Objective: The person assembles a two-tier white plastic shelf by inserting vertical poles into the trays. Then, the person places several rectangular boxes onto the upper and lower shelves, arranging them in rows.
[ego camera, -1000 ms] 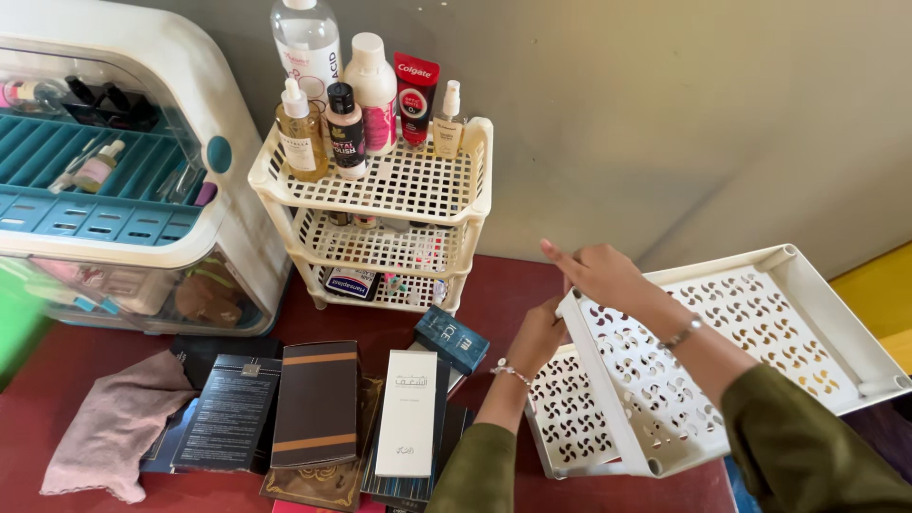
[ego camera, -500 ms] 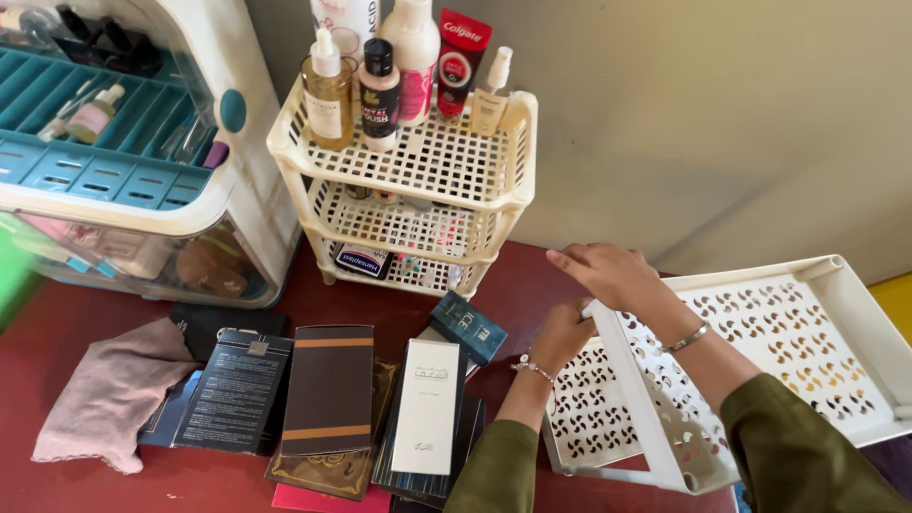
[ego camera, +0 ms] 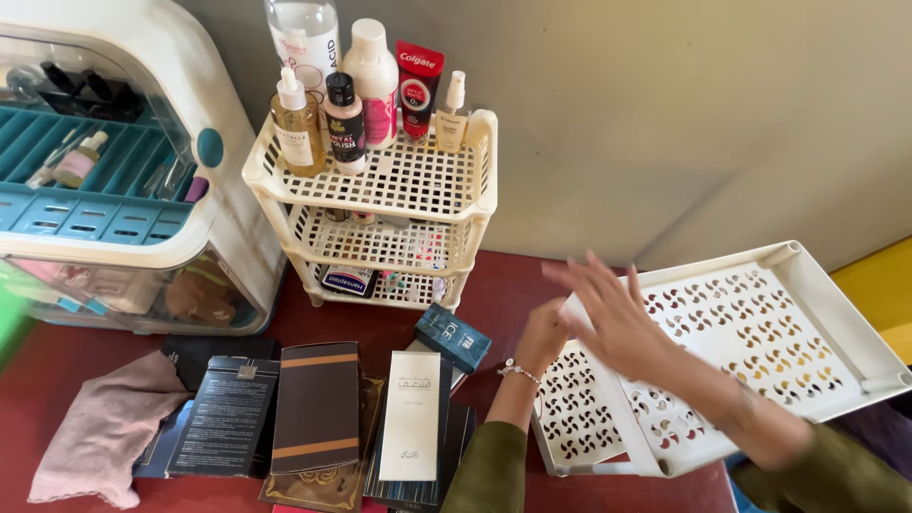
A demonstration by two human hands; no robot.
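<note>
Head view, looking down at a dark red table (ego camera: 518,285) against a grey wall. I see the left hand (ego camera: 543,334) at the near corner of a white perforated tray (ego camera: 760,332) that lies at the right of the table; its fingers are hidden behind the tray edge, so I cannot tell whether they clamp it or only rest there. The right hand (ego camera: 608,309) hovers blurred over the tray's left end, fingers spread apart, holding nothing. A second perforated panel (ego camera: 584,418) lies under the tray, nearer me. To the left stands a three-tier white rack (ego camera: 380,204) with bottles (ego camera: 328,114) and a red tube (ego camera: 418,85) on its top shelf. Below the rack, flat boxes (ego camera: 318,408) lie side by side, a white box (ego camera: 411,415) among them and a small blue box (ego camera: 453,337) just beside the left wrist. A pink cloth (ego camera: 100,432) sits at far left, in front of a white cabinet (ego camera: 114,171) with teal trays.
</note>
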